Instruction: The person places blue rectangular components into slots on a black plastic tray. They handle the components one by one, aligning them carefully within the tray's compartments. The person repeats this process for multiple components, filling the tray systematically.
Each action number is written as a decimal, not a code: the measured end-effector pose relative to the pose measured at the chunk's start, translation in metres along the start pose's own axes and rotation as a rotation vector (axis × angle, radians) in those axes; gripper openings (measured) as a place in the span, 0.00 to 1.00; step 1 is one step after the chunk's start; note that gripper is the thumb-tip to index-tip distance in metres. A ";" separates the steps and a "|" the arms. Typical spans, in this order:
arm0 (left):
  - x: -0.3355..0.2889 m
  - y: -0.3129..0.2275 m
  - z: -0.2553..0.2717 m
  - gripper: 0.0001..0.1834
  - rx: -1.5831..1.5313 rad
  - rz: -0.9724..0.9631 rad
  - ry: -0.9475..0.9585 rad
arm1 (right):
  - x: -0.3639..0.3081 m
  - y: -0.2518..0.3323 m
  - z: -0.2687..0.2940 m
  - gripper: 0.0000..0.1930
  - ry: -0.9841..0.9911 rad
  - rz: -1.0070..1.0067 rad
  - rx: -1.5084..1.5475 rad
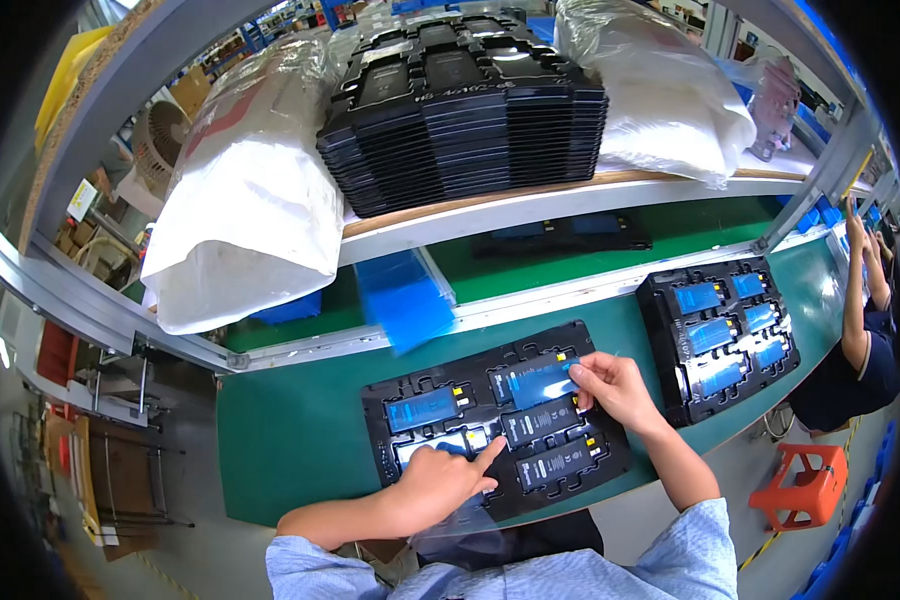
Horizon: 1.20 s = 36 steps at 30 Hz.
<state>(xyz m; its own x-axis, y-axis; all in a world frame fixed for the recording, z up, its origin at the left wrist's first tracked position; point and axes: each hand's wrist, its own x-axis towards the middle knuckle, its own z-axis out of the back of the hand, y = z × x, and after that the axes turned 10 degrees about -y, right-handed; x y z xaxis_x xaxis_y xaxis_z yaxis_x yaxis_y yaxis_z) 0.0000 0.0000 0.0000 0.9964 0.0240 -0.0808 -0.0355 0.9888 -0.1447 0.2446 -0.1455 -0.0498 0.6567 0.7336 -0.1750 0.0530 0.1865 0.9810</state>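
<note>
The left hand [430,492] covers the near-left part of a black tray [484,402], so what lies beneath it is hidden; its index finger reaches the left end of a dark middle battery [542,426], and whether its curled fingers hold anything I cannot tell. Well apart from it, the right hand [615,390] pinches the right end of the blue film [542,384] over the tray's far-right battery. Glare blurs the piece beside the left knuckles. Pale print marks the uncovered batteries, too small to make out; handwriting runs along the front of the tray stack [460,150] on the shelf [400,236]. The tray lies at the near edge of the green desk [290,430]; toward the desk's right end, another tray pile [660,345] holds six blue-covered pieces in its top layer.
</note>
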 end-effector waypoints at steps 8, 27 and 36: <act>0.024 0.022 -0.001 0.29 0.042 0.062 -0.097 | 0.020 0.009 -0.028 0.10 -0.038 -0.024 -0.123; 0.022 0.035 -0.017 0.25 0.062 0.009 -0.240 | 0.013 0.011 -0.036 0.11 -0.102 -0.071 -0.224; 0.026 0.037 -0.018 0.24 0.035 0.001 -0.256 | 0.014 0.013 -0.038 0.11 -0.107 -0.075 -0.231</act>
<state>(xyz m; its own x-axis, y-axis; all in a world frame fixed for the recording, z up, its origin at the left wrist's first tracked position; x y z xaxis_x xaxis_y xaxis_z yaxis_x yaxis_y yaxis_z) 0.0229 0.0347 -0.0248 0.9834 0.0568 0.1721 -0.0381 0.9932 -0.1098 0.2257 -0.1085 -0.0430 0.7338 0.6411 -0.2247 -0.0602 0.3908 0.9185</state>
